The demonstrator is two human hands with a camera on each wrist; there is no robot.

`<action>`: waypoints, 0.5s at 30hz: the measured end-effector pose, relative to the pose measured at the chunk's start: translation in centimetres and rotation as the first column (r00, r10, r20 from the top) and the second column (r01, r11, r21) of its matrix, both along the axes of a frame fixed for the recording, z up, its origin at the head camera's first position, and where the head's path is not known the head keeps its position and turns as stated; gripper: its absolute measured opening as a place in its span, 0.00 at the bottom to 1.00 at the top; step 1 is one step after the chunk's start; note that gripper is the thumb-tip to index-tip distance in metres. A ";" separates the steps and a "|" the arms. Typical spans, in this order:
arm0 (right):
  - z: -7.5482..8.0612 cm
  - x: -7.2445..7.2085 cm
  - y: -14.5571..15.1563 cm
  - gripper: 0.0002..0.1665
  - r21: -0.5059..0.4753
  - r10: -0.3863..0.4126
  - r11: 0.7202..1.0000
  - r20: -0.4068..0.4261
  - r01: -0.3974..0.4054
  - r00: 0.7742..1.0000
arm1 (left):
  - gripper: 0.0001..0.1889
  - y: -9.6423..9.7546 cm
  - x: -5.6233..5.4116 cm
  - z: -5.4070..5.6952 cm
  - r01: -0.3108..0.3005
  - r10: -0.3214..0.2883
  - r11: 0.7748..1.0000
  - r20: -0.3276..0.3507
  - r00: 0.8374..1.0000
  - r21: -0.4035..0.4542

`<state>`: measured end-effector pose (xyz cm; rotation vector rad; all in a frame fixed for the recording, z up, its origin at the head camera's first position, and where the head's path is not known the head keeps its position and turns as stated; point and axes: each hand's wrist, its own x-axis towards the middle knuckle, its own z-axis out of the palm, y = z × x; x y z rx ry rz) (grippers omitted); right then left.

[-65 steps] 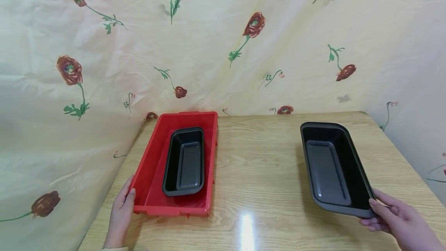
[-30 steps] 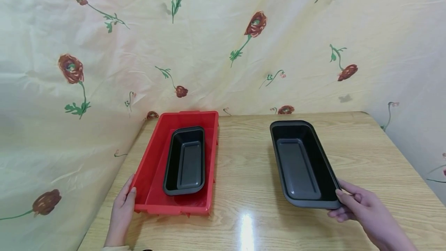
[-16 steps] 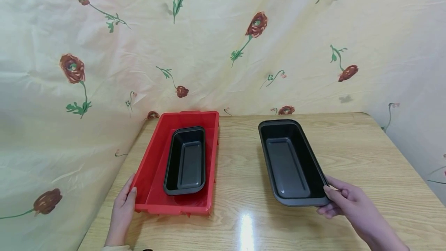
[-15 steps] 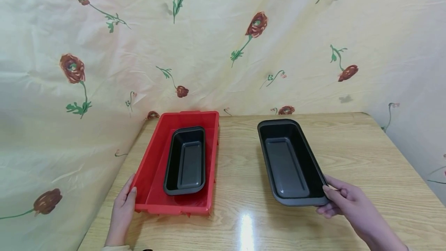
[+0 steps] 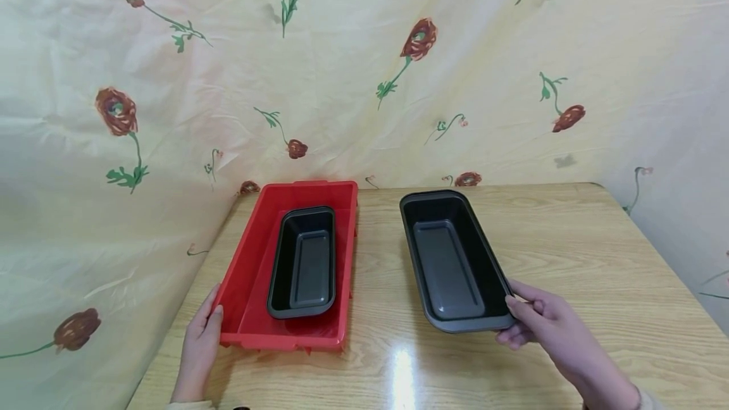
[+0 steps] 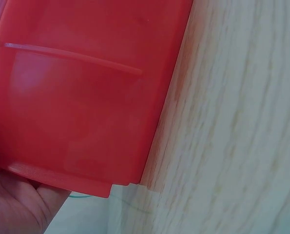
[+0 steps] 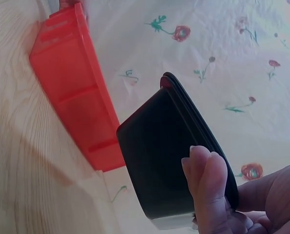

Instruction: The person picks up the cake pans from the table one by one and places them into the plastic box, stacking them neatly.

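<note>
A red plastic tray (image 5: 245,271) sits on the left of the table, and a dark loaf pan (image 5: 312,271) lies inside it. My left hand (image 5: 199,343) grips the tray's near left corner, thumb on the rim; the left wrist view has this hand (image 6: 18,204) under the red wall. With my right hand (image 5: 547,328) I pinch the near right corner of a second dark loaf pan (image 5: 447,264), held tilted above the table to the right of the tray. The right wrist view catches its underside (image 7: 157,151), with fingers (image 7: 208,175) curled beneath the rim.
Under everything is a light wood-grain table (image 5: 569,239). A cream cloth with red flowers (image 5: 353,81) hangs behind it and along both sides. A bright light reflection lies on the tabletop near the front.
My right hand has carried the second loaf pan leftward, from the table's right side toward the red tray. My left hand, the tray and the pan inside it stay put.
</note>
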<state>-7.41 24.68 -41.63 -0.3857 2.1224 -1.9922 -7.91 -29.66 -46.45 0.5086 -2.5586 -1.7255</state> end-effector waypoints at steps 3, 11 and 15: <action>0.4 -0.2 -0.7 0.32 0.008 0.003 1.000 -0.007 -0.003 1.000 | 0.28 0.1 0.0 0.1 -0.010 0.010 1.000 0.007 1.000 0.007; 1.1 -0.6 -2.6 0.32 0.005 0.025 1.000 -0.035 -0.025 0.999 | 0.28 0.1 0.0 0.3 -0.014 0.014 1.000 0.016 1.000 -0.005; 1.4 -0.8 -3.3 0.32 0.006 0.031 1.000 -0.041 -0.031 0.999 | 0.28 0.1 0.0 0.1 -0.011 0.011 1.000 0.015 1.000 -0.008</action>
